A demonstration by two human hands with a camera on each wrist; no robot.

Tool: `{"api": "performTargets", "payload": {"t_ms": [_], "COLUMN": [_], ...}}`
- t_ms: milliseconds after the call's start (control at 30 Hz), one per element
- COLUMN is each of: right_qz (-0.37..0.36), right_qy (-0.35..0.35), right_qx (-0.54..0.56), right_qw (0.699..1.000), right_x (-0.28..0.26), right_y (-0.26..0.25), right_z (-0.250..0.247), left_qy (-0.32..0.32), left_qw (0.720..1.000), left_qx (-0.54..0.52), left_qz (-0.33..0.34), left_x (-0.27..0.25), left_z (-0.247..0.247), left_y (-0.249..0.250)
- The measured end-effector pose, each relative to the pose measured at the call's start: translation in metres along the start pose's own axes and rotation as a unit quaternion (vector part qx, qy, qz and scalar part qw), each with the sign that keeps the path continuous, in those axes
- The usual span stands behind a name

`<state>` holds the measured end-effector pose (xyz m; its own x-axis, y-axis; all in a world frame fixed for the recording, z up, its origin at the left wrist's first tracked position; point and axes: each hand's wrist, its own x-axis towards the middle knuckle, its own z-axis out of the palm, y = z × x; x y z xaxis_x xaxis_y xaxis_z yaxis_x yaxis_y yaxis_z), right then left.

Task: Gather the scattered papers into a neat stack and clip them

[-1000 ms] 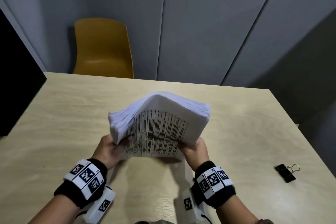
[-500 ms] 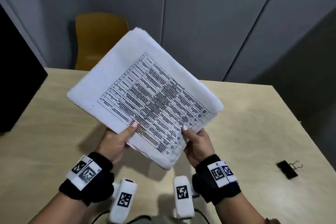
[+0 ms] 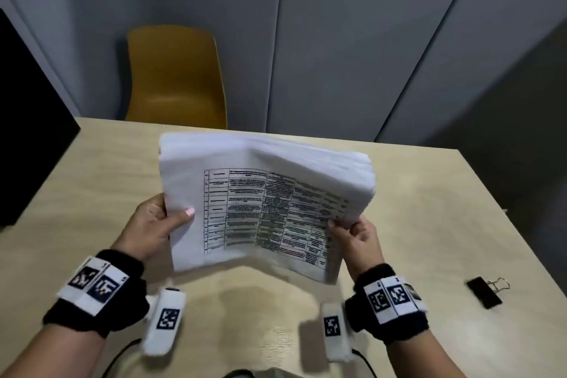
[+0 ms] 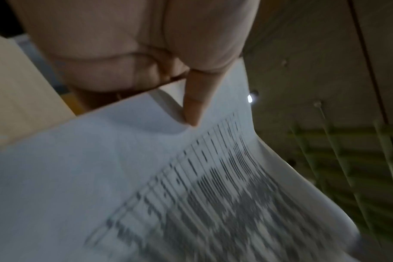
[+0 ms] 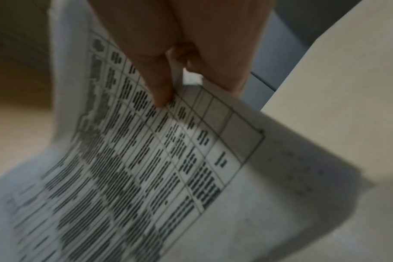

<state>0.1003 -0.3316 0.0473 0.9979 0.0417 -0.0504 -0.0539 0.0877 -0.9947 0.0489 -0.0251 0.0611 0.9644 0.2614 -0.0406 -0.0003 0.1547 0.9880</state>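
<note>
A thick stack of white papers [image 3: 260, 202] with a printed table on the top sheet hangs above the table, bowed upward along its middle. My left hand [image 3: 159, 224] grips its left edge, thumb on top of the sheet. My right hand [image 3: 352, 233] pinches the right edge. In the left wrist view my thumb presses on the papers [image 4: 146, 177]. The right wrist view shows the papers [image 5: 146, 159] pinched between thumb and fingers. A black binder clip [image 3: 486, 291] lies on the table to the right of my right wrist.
The light wooden table [image 3: 92, 178] runs under the stack. A yellow chair [image 3: 175, 77] stands behind its far edge. A black panel [image 3: 27, 132] sits at the left. Grey wall panels fill the background.
The stack was bowed low, then lifted and tilted as a diamond, and now sits level again, turned so the table reads across. Both hands have slid out to its side edges.
</note>
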Motion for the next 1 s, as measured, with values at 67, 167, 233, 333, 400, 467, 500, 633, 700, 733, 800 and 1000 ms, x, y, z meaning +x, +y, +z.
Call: {"api": "performTargets", "payload": {"t_ms": [67, 167, 233, 333, 400, 467, 500, 633, 700, 733, 800, 1000], "right_qz": [-0.011, -0.021, -0.030, -0.045, -0.048, -0.048, -0.049, -0.051, -0.047, -0.041, -0.032, -0.047], "right_qy": [0.021, 0.033, 0.035, 0.033, 0.028, 0.027, 0.030, 0.052, 0.055, 0.054, 0.051, 0.059], "right_qx": [-0.009, -0.013, -0.037, -0.042, -0.058, -0.076, -0.080, -0.049, -0.048, -0.050, -0.049, -0.027], "right_qw": [1.000, 0.999, 0.998, 0.998, 0.997, 0.996, 0.995, 0.996, 0.996, 0.996, 0.997, 0.997], "right_x": [0.001, 0.001, 0.001, 0.002, 0.002, 0.002, 0.002, 0.000, 0.000, -0.001, -0.001, -0.005], "right_y": [0.005, 0.005, 0.003, 0.004, 0.002, 0.000, -0.001, -0.007, -0.005, -0.004, -0.005, -0.016], "right_z": [0.003, 0.007, 0.007, 0.004, 0.006, 0.009, 0.011, 0.014, 0.014, 0.014, 0.014, 0.021], "left_qy": [0.040, 0.057, 0.068, 0.075, 0.080, 0.096, 0.103, 0.103, 0.109, 0.111, 0.115, 0.119], "left_qw": [0.999, 0.996, 0.993, 0.993, 0.994, 0.993, 0.992, 0.989, 0.989, 0.990, 0.991, 0.990], "left_qx": [0.021, 0.066, 0.084, 0.080, 0.064, 0.056, 0.059, 0.089, 0.083, 0.076, 0.065, 0.059], "left_qz": [0.024, 0.036, 0.043, 0.045, 0.030, 0.027, 0.033, 0.056, 0.052, 0.047, 0.032, 0.040], "left_x": [-0.003, -0.008, -0.011, -0.013, -0.016, -0.017, -0.016, -0.011, -0.011, -0.013, -0.015, -0.016], "left_z": [0.012, 0.020, 0.020, 0.019, 0.026, 0.033, 0.036, 0.034, 0.033, 0.035, 0.038, 0.048], "left_y": [-0.002, -0.005, -0.005, -0.007, -0.005, -0.003, -0.002, -0.001, -0.002, -0.002, -0.001, 0.006]}}
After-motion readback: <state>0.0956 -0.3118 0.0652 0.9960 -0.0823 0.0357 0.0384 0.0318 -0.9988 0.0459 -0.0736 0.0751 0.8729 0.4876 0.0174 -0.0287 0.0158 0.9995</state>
